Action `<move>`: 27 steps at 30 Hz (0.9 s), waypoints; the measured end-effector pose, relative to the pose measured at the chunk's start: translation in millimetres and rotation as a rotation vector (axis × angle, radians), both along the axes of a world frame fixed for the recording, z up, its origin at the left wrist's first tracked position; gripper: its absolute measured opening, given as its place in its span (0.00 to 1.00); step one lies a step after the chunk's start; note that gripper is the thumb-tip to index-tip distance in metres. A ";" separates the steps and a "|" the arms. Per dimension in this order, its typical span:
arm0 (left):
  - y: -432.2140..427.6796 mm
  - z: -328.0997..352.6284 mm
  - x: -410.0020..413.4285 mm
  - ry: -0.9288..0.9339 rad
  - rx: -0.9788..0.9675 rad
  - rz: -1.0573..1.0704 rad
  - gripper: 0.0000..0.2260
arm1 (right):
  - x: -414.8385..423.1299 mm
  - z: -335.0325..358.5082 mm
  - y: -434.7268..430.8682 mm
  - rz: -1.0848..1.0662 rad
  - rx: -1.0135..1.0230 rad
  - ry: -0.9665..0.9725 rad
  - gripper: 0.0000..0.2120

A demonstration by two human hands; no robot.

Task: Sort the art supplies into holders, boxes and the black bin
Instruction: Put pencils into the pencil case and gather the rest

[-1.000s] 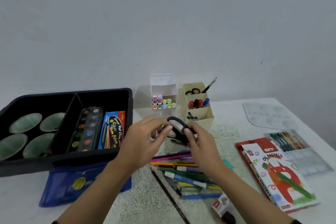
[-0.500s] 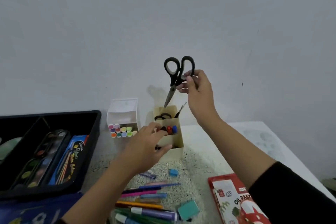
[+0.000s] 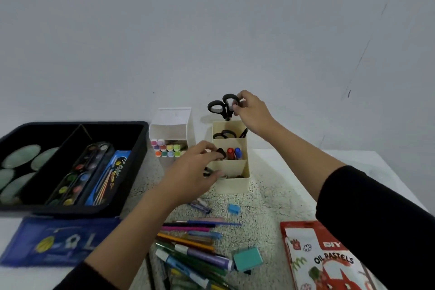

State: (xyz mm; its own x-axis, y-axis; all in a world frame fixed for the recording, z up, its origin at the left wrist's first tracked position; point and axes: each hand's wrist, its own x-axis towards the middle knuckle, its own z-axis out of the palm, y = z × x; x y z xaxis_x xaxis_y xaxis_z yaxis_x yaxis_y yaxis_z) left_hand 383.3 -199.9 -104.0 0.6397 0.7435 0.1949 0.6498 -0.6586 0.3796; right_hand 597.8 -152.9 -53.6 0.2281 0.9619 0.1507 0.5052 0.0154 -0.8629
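Right hand [image 3: 252, 113] is pinching 1 loop of the black scissors [image 3: 226, 112], which are standing blades-down in the rear cell of the 3-cell cream holder [image 3: 231, 183].
Left hand [image 3: 193, 172] is curling against the holder's left wall, seemingly gripping it, though the fingertips are blurred. Nearer the camera, a red box [image 3: 329, 263] is showing "DIY" and "OIL PASTELS". The black bin [image 3: 58, 212] is sitting at the left.
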 end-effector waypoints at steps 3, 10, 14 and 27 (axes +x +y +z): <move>-2.5 -2.0 -4.8 -0.006 -0.029 -0.013 0.18 | -1.1 -3.5 -0.4 0.001 -0.030 0.007 0.03; -7.2 -5.4 -12.0 -0.050 -0.071 -0.009 0.18 | 1.7 -1.3 -2.9 0.041 -0.149 0.141 0.10; -8.1 -6.3 -11.2 -0.063 -0.079 -0.014 0.18 | 4.0 -3.6 -5.2 0.059 -0.171 0.159 0.10; -7.4 -7.7 -11.5 -0.071 -0.104 -0.024 0.18 | 4.6 19.0 -18.0 -0.070 0.369 0.479 0.10</move>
